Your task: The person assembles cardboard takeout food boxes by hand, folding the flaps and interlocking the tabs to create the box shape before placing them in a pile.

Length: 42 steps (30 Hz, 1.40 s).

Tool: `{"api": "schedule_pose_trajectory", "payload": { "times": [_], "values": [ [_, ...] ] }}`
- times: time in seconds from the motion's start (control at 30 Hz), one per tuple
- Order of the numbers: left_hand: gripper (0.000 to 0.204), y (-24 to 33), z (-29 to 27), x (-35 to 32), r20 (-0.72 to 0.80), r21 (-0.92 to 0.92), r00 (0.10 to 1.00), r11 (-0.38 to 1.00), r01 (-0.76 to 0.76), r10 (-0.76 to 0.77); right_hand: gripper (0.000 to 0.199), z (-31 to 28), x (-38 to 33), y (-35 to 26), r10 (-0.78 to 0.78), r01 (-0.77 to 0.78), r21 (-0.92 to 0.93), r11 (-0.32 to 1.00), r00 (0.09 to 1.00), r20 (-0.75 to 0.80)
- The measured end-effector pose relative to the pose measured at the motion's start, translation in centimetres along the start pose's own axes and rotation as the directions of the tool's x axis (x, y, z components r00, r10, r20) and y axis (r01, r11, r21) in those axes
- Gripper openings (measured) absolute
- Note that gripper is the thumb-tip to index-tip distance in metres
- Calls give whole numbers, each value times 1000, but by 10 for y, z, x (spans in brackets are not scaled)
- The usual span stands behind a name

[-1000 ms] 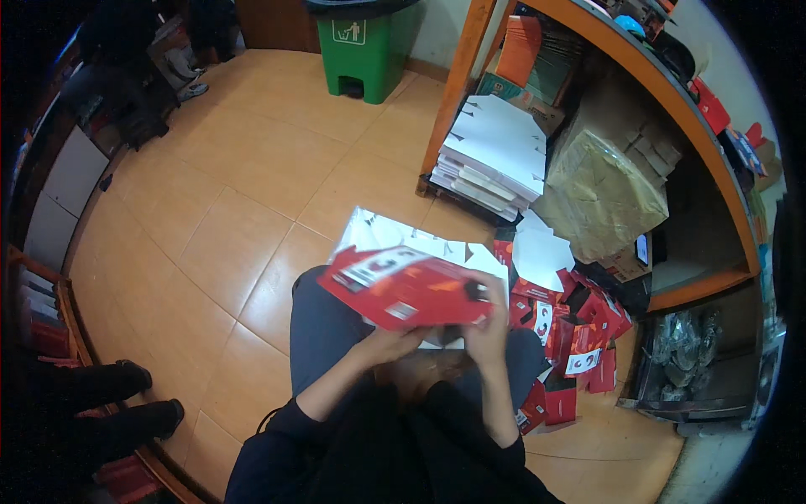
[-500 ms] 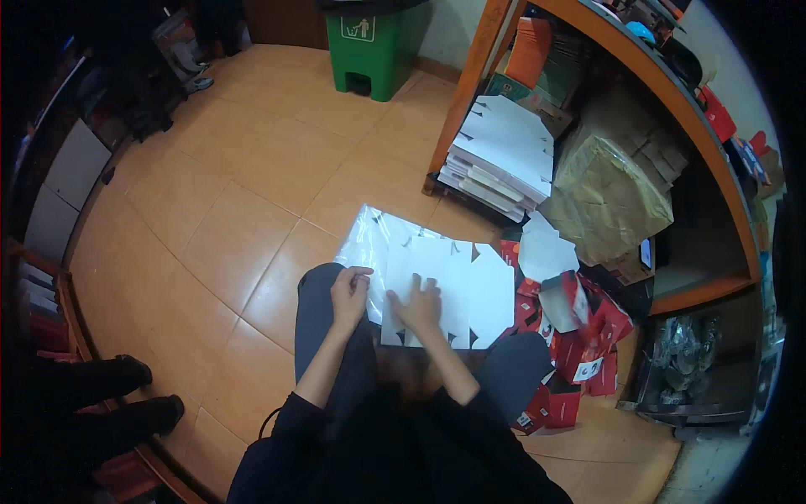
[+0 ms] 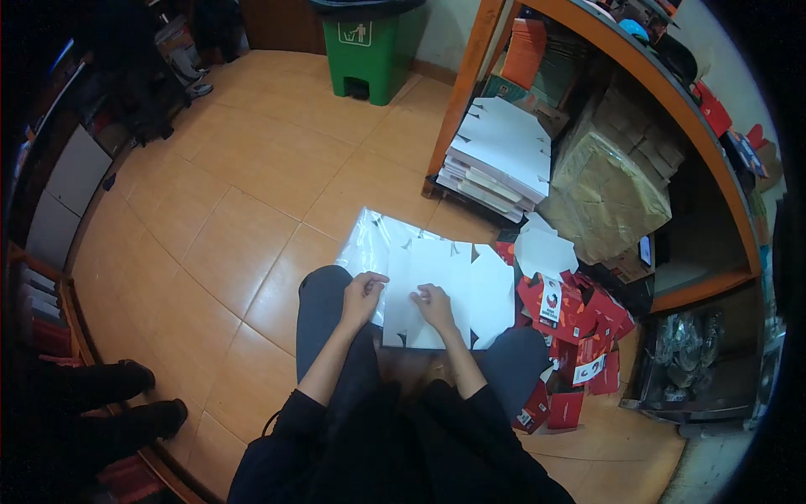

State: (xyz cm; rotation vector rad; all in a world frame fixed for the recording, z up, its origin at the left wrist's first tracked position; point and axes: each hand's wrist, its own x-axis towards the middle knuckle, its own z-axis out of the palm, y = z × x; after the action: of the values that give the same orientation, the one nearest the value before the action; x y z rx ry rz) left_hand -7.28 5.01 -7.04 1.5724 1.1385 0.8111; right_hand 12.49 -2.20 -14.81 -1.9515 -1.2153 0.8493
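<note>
Hands (image 3: 361,301) (image 3: 434,308) curl apart, grip unclear, at white cardboard (image 3: 462,277), long axis sideways, tapered end pointing right.

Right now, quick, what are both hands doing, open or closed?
Left hand: curled by the left edge of the white cardboard; grip can't be told.
Right hand: loosely curled over the cardboard, nothing visibly held.

The green bin (image 3: 361,63) at the floor's (image 3: 252,134) far edge has a white trash sign (image 3: 355,34). Red boxes (image 3: 575,324) have white labels (image 3: 551,300).
</note>
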Motion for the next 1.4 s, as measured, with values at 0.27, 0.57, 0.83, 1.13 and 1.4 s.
{"api": "schedule_pose_trajectory", "payload": {
  "times": [0.27,0.57,0.83,1.13,1.4],
  "values": [
    [20,-6,1,-1,12,-85,996,992,92,-92,86,45,-21,-64,71,-17,-527,850,994,81],
    [36,-2,-2,-1,187,-236,960,939,252,-210,21,-20,-23,-45,-54,88,139,986,972,-227],
    [79,66,38,3,338,-280,918,909,308,-207,31,-56,-120,-155,-555,537,-173,825,829,-73],
    [57,134,-9,-31,300,-296,953,954,48,45,36,-157,-82,-196,-738,487,-611,624,624,-256],
    [52,162,-25,-29,165,-236,891,894,-380,422,39,-130,-101,-232,-723,671,-300,678,534,-438]
  ]
}}
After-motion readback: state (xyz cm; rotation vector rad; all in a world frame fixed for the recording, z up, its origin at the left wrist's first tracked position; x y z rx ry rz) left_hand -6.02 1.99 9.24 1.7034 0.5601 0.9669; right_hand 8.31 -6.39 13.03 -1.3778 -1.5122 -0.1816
